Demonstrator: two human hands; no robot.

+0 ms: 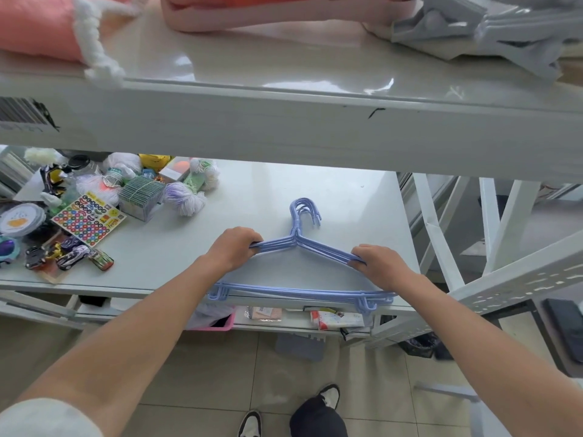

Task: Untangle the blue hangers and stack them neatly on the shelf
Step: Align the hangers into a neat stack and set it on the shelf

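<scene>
Left hand (235, 247) and right hand (380, 263) gripped the stacked blue hangers (299, 241) flat on the shelf (347, 200). Fingertips were hidden under the hanger arms.

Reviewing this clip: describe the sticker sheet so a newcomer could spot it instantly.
Start at the middle shelf, where both hands grip the blue hangers, and look to its cluttered left end. The sticker sheet lies flat there, behind the toy cars. It alone is a thin yellow card covered in rows of colourful rings.
</scene>
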